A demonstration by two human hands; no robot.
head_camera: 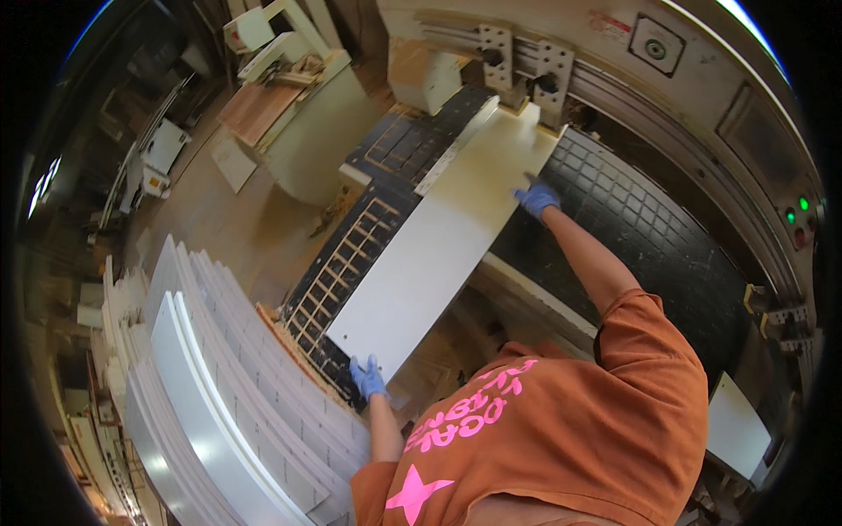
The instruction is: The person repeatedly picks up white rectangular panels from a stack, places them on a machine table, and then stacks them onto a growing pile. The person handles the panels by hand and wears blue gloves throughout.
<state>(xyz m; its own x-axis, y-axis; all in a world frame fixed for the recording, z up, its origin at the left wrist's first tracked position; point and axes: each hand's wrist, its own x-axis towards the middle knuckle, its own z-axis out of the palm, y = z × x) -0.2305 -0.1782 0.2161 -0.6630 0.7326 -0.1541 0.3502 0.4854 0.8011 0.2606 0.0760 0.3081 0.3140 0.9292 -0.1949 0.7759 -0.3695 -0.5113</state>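
A long white panel (421, 276) with small holes near its near end lies across a black gridded machine table (388, 151). Its far end reaches two perforated metal clamp plates (551, 79) on a rail. My left hand (368, 377), in a blue glove, is at the panel's near end, its fingers on the edge; how firmly it grips cannot be told. My right hand (538, 197), also gloved in blue, is at the panel's right edge, with fingers spread and slightly blurred. A pale straight fence (458, 146) runs along the panel's left side.
Stacked white and grey panels (243, 394) stand at the lower left. A second black table section (631, 230) lies right of a gap. The machine housing (717, 59) curves along the upper right, with green lights (803, 204). Scrap boards (263, 108) rest at the upper left.
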